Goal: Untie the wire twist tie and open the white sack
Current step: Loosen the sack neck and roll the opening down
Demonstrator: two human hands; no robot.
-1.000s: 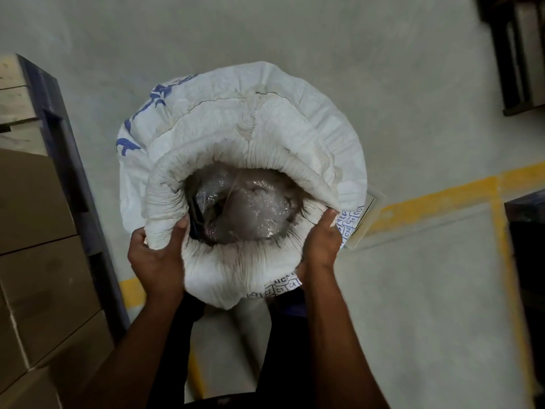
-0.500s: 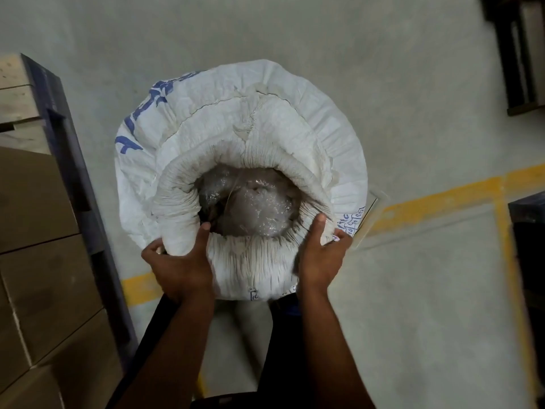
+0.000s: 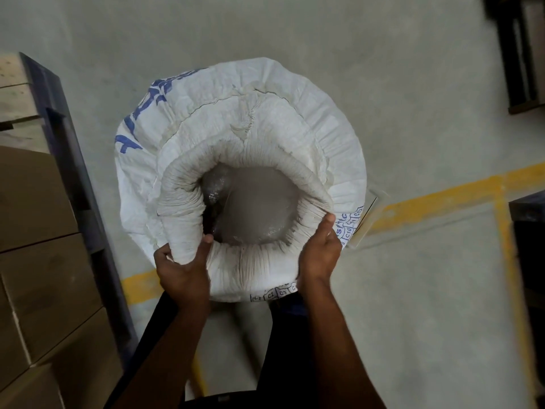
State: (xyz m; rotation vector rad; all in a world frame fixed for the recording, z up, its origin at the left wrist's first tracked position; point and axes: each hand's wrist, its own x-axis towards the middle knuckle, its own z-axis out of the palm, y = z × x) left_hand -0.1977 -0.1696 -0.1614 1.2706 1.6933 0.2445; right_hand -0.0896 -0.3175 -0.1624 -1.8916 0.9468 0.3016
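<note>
The white sack (image 3: pixel 295 113) with blue print stands on the floor below me, its top rolled down into a thick ring around a wide mouth. Inside lies a clear plastic liner (image 3: pixel 253 208) over greyish contents. My left hand (image 3: pixel 182 273) grips the rolled rim at the near left, thumb inside the mouth. At the near right, my right hand (image 3: pixel 320 252) holds the rim from outside, thumb on top. No wire twist tie is visible.
Stacked cardboard boxes (image 3: pixel 38 261) and a dark blue frame (image 3: pixel 76 172) stand close on the left. Yellow floor lines (image 3: pixel 442 199) run to the right on the grey concrete. Dark objects sit at the right edge (image 3: pixel 530 261) and top right (image 3: pixel 519 54).
The mouth has widened and the liner's contents show more. My right hand slid outward along the rim to the right; my left hand keeps its grip at the near left.
</note>
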